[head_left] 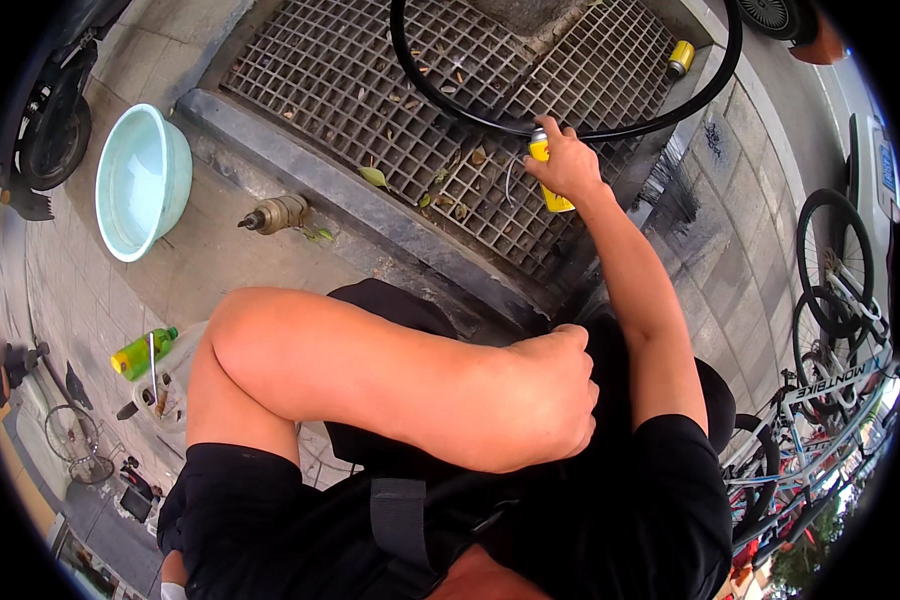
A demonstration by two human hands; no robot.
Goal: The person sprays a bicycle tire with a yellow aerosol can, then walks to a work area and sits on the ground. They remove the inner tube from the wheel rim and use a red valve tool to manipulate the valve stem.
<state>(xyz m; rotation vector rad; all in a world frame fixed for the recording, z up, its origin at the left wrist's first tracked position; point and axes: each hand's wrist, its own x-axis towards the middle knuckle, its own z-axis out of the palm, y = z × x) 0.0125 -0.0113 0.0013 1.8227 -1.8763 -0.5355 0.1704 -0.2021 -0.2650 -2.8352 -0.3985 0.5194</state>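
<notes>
My right hand [574,160] is wrapped around a yellow spray can [558,203] at the lower run of a black bicycle tire or rim [645,125], which lies over a metal grate [310,70]. My left hand [548,400] is closer to my body, in front of my dark-clothed knees, with its fingers curled; whatever they might hold is hidden. A second yellow can [681,57] lies near the grate's upper right corner.
A stone ledge [350,195] borders the grate. Around me are a pale blue basin [130,180], a cylindrical metal tool [280,213], a green bottle [150,345] beside a tub of tools, a scooter wheel [50,140] and parked bicycles [835,390].
</notes>
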